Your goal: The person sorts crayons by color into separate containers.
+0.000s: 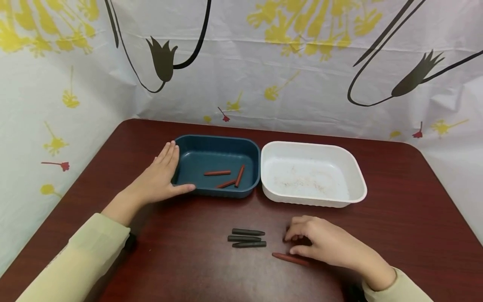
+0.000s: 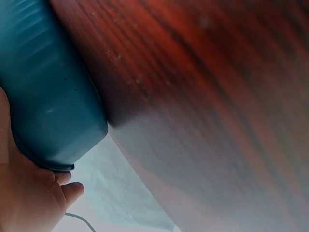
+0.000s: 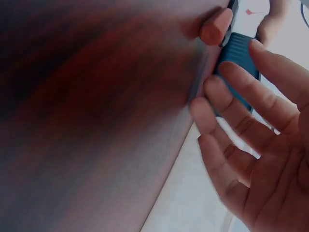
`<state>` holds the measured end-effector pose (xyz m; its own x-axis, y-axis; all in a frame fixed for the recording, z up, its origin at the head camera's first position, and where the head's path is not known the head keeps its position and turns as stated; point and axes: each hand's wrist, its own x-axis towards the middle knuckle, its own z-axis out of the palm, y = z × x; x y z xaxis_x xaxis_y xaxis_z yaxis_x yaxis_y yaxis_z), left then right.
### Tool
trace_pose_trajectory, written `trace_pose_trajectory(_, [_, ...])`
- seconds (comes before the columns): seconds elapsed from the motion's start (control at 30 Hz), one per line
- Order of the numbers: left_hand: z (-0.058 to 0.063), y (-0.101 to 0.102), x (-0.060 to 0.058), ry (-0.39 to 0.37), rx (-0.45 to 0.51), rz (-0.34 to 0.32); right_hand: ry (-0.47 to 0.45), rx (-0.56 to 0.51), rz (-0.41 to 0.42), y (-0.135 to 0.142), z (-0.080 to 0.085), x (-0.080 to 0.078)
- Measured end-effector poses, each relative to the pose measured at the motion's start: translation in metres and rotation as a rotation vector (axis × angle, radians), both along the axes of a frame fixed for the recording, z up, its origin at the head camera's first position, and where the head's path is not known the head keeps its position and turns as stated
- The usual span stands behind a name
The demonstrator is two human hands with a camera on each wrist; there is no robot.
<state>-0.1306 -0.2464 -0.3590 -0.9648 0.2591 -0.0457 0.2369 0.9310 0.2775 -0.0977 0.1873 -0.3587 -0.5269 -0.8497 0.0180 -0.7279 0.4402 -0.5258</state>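
Right grip (image 1: pixel 322 242) is released, kinda curled — red crayon (image 1: pixel 288 258) just beside it, three dark crayons (image 1: pixel 244 238) to its left. Left grip (image 1: pixel 160 174) is unclenched too, resting against the blue tray (image 1: pixel 205 159).

From my end I see the left tray (image 1: pixel 196 160) and the right tray (image 1: pixel 313 201) just beside each other, toward the back of the table (image 1: pixel 181 268). Three crayons (image 1: pixel 216 173) lie in the left tray, and the left hand (image 1: pixel 160 176) rests against its left end. In front of the trays sits a stack of three sticks (image 1: pixel 244 239) — the lone crayon (image 1: pixel 288 258) lies nearer me and right, just beside the right hand (image 1: pixel 324 243). Behind everything hangs a cloth (image 1: pixel 226 71).
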Motion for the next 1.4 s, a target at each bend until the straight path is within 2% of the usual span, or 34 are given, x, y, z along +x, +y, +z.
trace_pose_trajectory(0.33, [-0.001,0.0,0.003,-0.018,-0.009,-0.003,-0.07,0.131,0.037,-0.008,-0.003,0.004])
trace_pose_trajectory(0.57, [-0.001,0.0,0.004,-0.019,-0.012,-0.005,-0.065,0.19,0.023,-0.014,-0.005,0.008])
trace_pose_trajectory(1.03, [0.003,0.001,0.003,-0.009,-0.009,-0.011,-0.053,0.145,0.03,-0.014,0.002,0.007])
trace_pose_trajectory(1.4, [0.004,0.001,0.002,-0.016,-0.001,-0.016,-0.113,0.039,0.033,-0.018,0.006,0.002])
